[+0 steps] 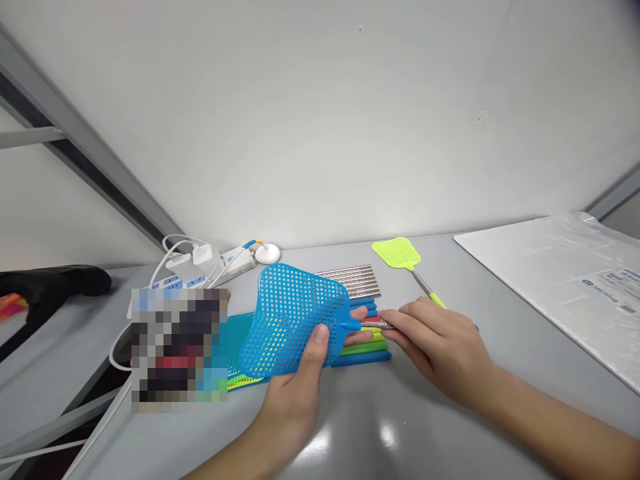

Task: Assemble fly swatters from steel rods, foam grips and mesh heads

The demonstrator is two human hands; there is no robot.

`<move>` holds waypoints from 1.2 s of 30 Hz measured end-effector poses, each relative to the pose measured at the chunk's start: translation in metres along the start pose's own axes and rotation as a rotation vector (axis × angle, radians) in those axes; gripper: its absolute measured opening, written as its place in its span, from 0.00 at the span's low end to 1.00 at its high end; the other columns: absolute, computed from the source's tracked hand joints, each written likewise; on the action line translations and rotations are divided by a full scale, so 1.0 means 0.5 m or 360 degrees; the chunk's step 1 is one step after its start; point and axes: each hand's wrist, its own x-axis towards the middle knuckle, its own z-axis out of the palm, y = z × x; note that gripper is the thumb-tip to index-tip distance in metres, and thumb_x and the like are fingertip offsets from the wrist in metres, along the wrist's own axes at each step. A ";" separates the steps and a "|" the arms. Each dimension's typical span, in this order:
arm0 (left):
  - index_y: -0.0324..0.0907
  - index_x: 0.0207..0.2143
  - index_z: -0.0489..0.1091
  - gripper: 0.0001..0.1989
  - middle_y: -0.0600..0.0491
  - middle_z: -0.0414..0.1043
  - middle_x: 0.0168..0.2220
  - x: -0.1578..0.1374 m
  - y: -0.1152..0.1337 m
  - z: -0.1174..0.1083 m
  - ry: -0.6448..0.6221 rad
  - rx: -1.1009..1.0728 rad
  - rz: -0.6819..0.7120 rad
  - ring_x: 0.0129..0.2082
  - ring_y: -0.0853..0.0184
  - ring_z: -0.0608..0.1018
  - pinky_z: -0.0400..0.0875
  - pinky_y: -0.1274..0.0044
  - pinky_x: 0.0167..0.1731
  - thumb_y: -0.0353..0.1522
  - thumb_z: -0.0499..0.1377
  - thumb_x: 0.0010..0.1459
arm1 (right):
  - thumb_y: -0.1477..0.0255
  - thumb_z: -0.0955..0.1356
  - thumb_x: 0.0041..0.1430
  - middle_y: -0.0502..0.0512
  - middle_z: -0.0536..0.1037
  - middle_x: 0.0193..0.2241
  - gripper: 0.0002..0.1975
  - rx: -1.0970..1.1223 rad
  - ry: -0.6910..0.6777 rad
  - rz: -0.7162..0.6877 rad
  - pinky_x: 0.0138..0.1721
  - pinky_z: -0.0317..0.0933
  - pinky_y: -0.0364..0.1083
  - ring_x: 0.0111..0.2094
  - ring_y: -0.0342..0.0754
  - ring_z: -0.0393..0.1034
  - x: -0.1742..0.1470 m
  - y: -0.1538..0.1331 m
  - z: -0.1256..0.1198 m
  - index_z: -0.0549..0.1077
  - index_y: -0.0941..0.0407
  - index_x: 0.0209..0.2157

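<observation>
My left hand (305,380) grips the perforated head of a blue fly swatter (300,320), thumb on top and fingers beneath. At the neck of that head, my right hand (445,340) closes round the swatter's metal rod, most of which the palm hides. Beneath the swatter lies a bundle of coloured handles (363,360) in blue, green, yellow and red. Behind it rests a row of metal rods (357,280). More swatter heads (240,333), teal and yellow-green, are stacked under the blue one at the left. A yellow-green fly swatter (397,253) lies beyond my right hand.
White power strips and plugs (203,260) with cables stand at the back left, beside a round white disc (267,253). A pixelated patch hides something near them. A large white wrapped board (565,280) covers the right side. A black curved object (60,287) juts in at far left.
</observation>
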 end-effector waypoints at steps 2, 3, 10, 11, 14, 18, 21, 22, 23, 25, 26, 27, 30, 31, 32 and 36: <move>0.46 0.44 0.78 0.17 0.51 0.75 0.52 0.000 -0.003 -0.002 -0.0018 0.0029 0.0012 0.57 0.56 0.73 0.62 0.61 0.61 0.42 0.52 0.66 | 0.73 0.65 0.66 0.51 0.76 0.29 0.07 -0.0029 0.0043 -0.0013 0.28 0.52 0.45 0.29 0.45 0.65 -0.002 0.001 0.000 0.71 0.56 0.45; 0.46 0.44 0.78 0.18 0.51 0.75 0.52 0.000 -0.004 -0.002 -0.0019 0.0034 0.0015 0.57 0.56 0.73 0.62 0.61 0.61 0.43 0.52 0.67 | 0.74 0.66 0.65 0.52 0.76 0.29 0.07 -0.0040 0.0063 -0.0022 0.29 0.53 0.45 0.29 0.45 0.66 -0.003 0.002 0.000 0.71 0.56 0.45; 0.45 0.50 0.75 0.19 0.50 0.73 0.54 0.005 -0.004 0.003 0.0007 -0.0056 -0.0018 0.54 0.55 0.75 0.66 0.60 0.59 0.43 0.51 0.66 | 0.75 0.66 0.64 0.51 0.76 0.29 0.08 -0.0036 0.0059 -0.0051 0.27 0.53 0.44 0.28 0.44 0.66 -0.008 0.006 -0.002 0.72 0.56 0.45; 0.45 0.50 0.74 0.19 0.50 0.73 0.55 0.007 -0.004 0.003 0.0000 -0.0059 -0.0030 0.54 0.55 0.75 0.66 0.60 0.59 0.43 0.52 0.66 | 0.75 0.66 0.64 0.51 0.76 0.29 0.07 -0.0037 0.0077 -0.0064 0.27 0.53 0.44 0.28 0.44 0.66 -0.007 0.006 -0.001 0.72 0.56 0.44; 0.46 0.51 0.74 0.18 0.50 0.72 0.55 0.011 -0.004 0.000 -0.0029 -0.0039 -0.0029 0.54 0.54 0.75 0.67 0.59 0.58 0.42 0.52 0.66 | 0.75 0.67 0.64 0.51 0.75 0.28 0.07 -0.0030 0.0091 -0.0095 0.27 0.53 0.44 0.28 0.43 0.65 -0.004 0.008 -0.001 0.71 0.57 0.44; 0.46 0.49 0.75 0.17 0.49 0.74 0.53 0.011 -0.002 -0.003 -0.0057 -0.0007 -0.0018 0.53 0.52 0.76 0.69 0.57 0.56 0.42 0.53 0.66 | 0.73 0.65 0.65 0.51 0.75 0.28 0.07 0.0004 0.0019 -0.0115 0.26 0.52 0.44 0.27 0.43 0.65 -0.004 0.008 -0.006 0.71 0.57 0.45; 0.46 0.48 0.76 0.16 0.50 0.75 0.52 0.006 -0.003 -0.006 -0.0055 0.0034 -0.0015 0.54 0.53 0.75 0.68 0.57 0.57 0.42 0.54 0.65 | 0.72 0.63 0.66 0.50 0.74 0.27 0.08 -0.0003 -0.0037 -0.0115 0.25 0.51 0.44 0.26 0.42 0.65 -0.005 0.007 -0.012 0.72 0.57 0.44; 0.46 0.47 0.76 0.16 0.50 0.74 0.53 0.004 -0.003 -0.007 -0.0064 0.0061 -0.0026 0.55 0.53 0.74 0.66 0.58 0.58 0.42 0.54 0.65 | 0.72 0.63 0.67 0.50 0.74 0.27 0.09 -0.0014 -0.0043 -0.0117 0.24 0.50 0.44 0.25 0.41 0.65 -0.005 0.006 -0.013 0.72 0.57 0.44; 0.46 0.47 0.76 0.16 0.50 0.74 0.53 0.003 -0.005 -0.008 -0.0074 0.0092 -0.0042 0.56 0.54 0.73 0.65 0.59 0.59 0.42 0.54 0.65 | 0.72 0.63 0.67 0.49 0.73 0.26 0.09 -0.0023 -0.0048 -0.0122 0.23 0.49 0.44 0.25 0.41 0.64 -0.005 0.005 -0.013 0.72 0.57 0.45; 0.46 0.45 0.77 0.16 0.50 0.74 0.53 0.000 -0.009 -0.012 -0.0104 0.0162 -0.0077 0.58 0.55 0.72 0.61 0.60 0.62 0.43 0.54 0.65 | 0.72 0.62 0.67 0.48 0.72 0.25 0.10 -0.0016 -0.0069 -0.0133 0.22 0.49 0.44 0.24 0.41 0.63 -0.005 0.003 -0.012 0.72 0.57 0.46; 0.46 0.45 0.77 0.16 0.50 0.75 0.52 -0.001 -0.013 -0.014 -0.0117 0.0195 -0.0087 0.58 0.55 0.71 0.60 0.59 0.62 0.43 0.54 0.65 | 0.73 0.62 0.67 0.48 0.72 0.25 0.10 0.0008 -0.0091 -0.0133 0.22 0.50 0.44 0.24 0.41 0.64 -0.006 0.002 -0.011 0.71 0.57 0.46; 0.46 0.44 0.78 0.17 0.50 0.76 0.51 -0.002 -0.017 -0.015 -0.0130 0.0224 -0.0091 0.58 0.55 0.71 0.59 0.59 0.62 0.44 0.54 0.64 | 0.73 0.61 0.67 0.48 0.72 0.26 0.11 0.0050 -0.0116 -0.0127 0.22 0.51 0.43 0.24 0.41 0.64 -0.006 -0.001 -0.010 0.71 0.57 0.47; 0.46 0.43 0.78 0.17 0.48 0.78 0.46 -0.007 -0.031 -0.019 -0.0166 0.0286 -0.0095 0.54 0.54 0.75 0.64 0.58 0.59 0.43 0.54 0.65 | 0.75 0.59 0.68 0.49 0.72 0.27 0.12 0.0233 -0.0182 -0.0060 0.22 0.53 0.42 0.24 0.41 0.64 -0.009 -0.012 -0.011 0.69 0.57 0.49; 0.46 0.43 0.78 0.17 0.48 0.79 0.46 -0.010 -0.035 -0.019 -0.0161 0.0301 -0.0088 0.53 0.54 0.76 0.66 0.58 0.58 0.43 0.53 0.65 | 0.76 0.59 0.68 0.49 0.72 0.27 0.12 0.0302 -0.0209 -0.0020 0.23 0.54 0.42 0.24 0.41 0.64 -0.009 -0.017 -0.013 0.69 0.57 0.49; 0.46 0.43 0.77 0.17 0.48 0.79 0.45 -0.013 -0.038 -0.019 -0.0150 0.0318 -0.0076 0.52 0.54 0.76 0.67 0.59 0.57 0.43 0.53 0.65 | 0.76 0.59 0.68 0.50 0.72 0.28 0.12 0.0373 -0.0234 0.0026 0.23 0.55 0.41 0.24 0.41 0.64 -0.008 -0.023 -0.015 0.68 0.57 0.49; 0.46 0.40 0.77 0.16 0.49 0.77 0.45 -0.019 -0.030 -0.016 -0.0100 0.0432 -0.0047 0.52 0.56 0.74 0.66 0.61 0.57 0.43 0.52 0.66 | 0.76 0.59 0.69 0.51 0.73 0.30 0.12 0.0818 -0.0349 0.0252 0.29 0.61 0.41 0.29 0.42 0.67 0.007 -0.042 -0.032 0.69 0.54 0.48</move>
